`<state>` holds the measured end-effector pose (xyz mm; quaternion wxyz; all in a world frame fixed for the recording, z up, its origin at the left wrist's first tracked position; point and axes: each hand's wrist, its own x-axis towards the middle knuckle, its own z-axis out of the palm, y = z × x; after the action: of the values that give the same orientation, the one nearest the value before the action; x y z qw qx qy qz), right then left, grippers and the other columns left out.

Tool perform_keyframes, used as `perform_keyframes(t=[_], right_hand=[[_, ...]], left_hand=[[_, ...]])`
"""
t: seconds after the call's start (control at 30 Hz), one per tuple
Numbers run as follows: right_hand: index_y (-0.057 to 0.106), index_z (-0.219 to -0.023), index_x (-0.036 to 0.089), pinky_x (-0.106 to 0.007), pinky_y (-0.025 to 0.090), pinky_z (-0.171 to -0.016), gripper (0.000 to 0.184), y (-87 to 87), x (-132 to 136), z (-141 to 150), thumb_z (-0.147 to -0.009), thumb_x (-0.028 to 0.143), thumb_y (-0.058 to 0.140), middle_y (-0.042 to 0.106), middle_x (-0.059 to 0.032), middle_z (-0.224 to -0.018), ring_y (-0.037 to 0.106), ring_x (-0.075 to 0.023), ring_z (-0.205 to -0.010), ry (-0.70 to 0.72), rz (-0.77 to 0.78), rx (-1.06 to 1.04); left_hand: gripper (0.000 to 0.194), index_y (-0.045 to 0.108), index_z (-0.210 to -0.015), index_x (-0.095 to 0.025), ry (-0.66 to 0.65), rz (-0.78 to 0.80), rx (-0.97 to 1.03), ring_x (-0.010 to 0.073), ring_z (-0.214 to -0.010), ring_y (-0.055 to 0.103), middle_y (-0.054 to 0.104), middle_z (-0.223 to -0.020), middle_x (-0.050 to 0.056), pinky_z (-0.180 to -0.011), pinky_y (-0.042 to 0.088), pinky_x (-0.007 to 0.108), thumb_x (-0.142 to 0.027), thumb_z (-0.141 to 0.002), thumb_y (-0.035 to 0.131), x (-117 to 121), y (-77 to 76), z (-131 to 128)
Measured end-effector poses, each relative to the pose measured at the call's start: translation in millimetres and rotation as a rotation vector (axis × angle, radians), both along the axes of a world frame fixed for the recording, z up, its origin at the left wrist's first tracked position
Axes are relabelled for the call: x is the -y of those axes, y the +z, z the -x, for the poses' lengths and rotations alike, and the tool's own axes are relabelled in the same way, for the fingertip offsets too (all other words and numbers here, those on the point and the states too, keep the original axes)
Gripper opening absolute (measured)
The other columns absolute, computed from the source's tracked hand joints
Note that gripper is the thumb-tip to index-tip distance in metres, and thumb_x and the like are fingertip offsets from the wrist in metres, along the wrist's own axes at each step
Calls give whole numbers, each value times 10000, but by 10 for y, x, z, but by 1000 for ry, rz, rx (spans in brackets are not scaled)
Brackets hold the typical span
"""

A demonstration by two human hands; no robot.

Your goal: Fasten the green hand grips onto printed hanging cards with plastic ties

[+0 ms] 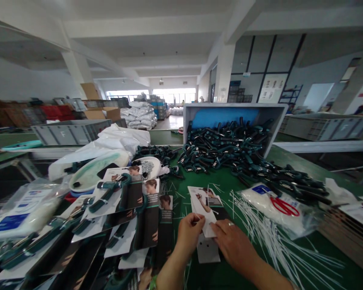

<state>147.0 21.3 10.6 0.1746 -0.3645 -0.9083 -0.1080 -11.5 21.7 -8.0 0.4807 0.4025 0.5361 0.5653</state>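
Note:
My left hand point(190, 233) is closed in a pinch at the left edge of a printed cardboard card point(199, 198), on what looks like a thin white cable tie. My right hand point(233, 244), with a ring on one finger, grips the same card at its lower right. Beneath it lies another backing card point(208, 253) with small holes. Loose white cable ties point(269, 237) fan out right of my right hand. Left of my left hand, finished-looking cards with dark green-handled tools point(111, 191) lie stacked and overlapping; the exact tool kind is unclear.
A tipped grey crate point(281, 125) spills many dark green-handled tools point(224, 147) onto the green table. A bag of ties point(260, 201) with red scissors point(284, 206) lies right, beside stacked cards point(347, 241). Left are a white bowl point(151, 165), a basin point(93, 173) and a plastic bag point(21, 209).

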Motion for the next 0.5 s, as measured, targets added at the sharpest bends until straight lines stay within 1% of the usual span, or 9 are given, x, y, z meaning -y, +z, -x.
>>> perform_keyframes(t=[0.07, 0.1, 0.13, 0.17, 0.2, 0.27, 0.37, 0.43, 0.5], right_hand=[[648, -861, 225, -276, 450, -630, 150, 110, -204, -30, -727, 270, 597, 644, -33, -815, 594, -190, -732, 66, 161, 31], [651, -773, 235, -260, 435, -607, 130, 189, -362, -46, -752, 340, 577, 640, -14, -758, 592, -172, -692, 63, 227, 37], [642, -694, 236, -247, 421, -594, 227, 278, -558, -53, -811, 372, 503, 634, 0, -702, 591, -155, -666, 26, 272, 37], [636, -693, 230, -244, 417, -611, 315, 369, -787, -48, -868, 369, 413, 637, -3, -708, 593, -147, -683, -78, 277, 5], [642, -755, 226, -246, 420, -648, 323, 453, -1042, -25, -887, 361, 380, 648, -14, -757, 598, -150, -730, -210, 255, -37], [611, -991, 170, -285, 419, -751, 280, 569, -1580, 78, -898, 275, 369, 641, -87, -951, 588, -188, -883, -321, 212, -68], [480, -1207, 108, -331, 426, -803, 359, 566, -2292, 345, -856, 182, 461, 569, -167, -1122, 555, -229, -988, -392, 220, -54], [461, -1216, 129, -355, 453, -798, 379, 476, -2616, 552, -852, 222, 506, 559, -133, -1124, 558, -214, -970, -395, 249, -27], [484, -1173, 152, -378, 476, -781, 344, 369, -2805, 743, -859, 289, 513, 551, -87, -1115, 563, -191, -937, -394, 268, -4]], left_hand=[[163, 617, -649, -134, 26, -32, -5, 118, -552, 498, 570, -572, -2, -543, 364, 217, -295, -649, 639, -79, -129, 26], [155, 616, -642, -136, 34, -39, -13, 121, -565, 499, 572, -577, 1, -549, 361, 217, -289, -650, 637, -106, -181, 22], [140, 614, -641, -139, 38, -39, -18, 122, -570, 496, 570, -581, 0, -549, 355, 215, -277, -647, 638, -126, -223, 11], [119, 612, -647, -144, 37, -29, -17, 120, -563, 488, 562, -578, -5, -537, 344, 212, -259, -638, 641, -137, -254, -3], [102, 612, -663, -149, 29, -11, -20, 116, -550, 474, 550, -574, -12, -520, 330, 208, -235, -622, 647, -142, -277, -19], [125, 618, -706, -161, 12, 22, -59, 109, -530, 444, 523, -568, -26, -499, 306, 204, -184, -589, 654, -138, -311, -39], [161, 636, -753, -176, -6, 30, -208, 108, -526, 413, 493, -564, -30, -499, 297, 211, -160, -593, 638, -129, -363, -30], [182, 646, -792, -188, -14, 22, -315, 112, -531, 406, 492, -571, -27, -511, 307, 218, -173, -612, 630, -137, -399, -10], [223, 649, -822, -192, -30, 36, -405, 112, -540, 406, 503, -594, -25, -531, 325, 221, -172, -600, 638, -156, -415, 9]])
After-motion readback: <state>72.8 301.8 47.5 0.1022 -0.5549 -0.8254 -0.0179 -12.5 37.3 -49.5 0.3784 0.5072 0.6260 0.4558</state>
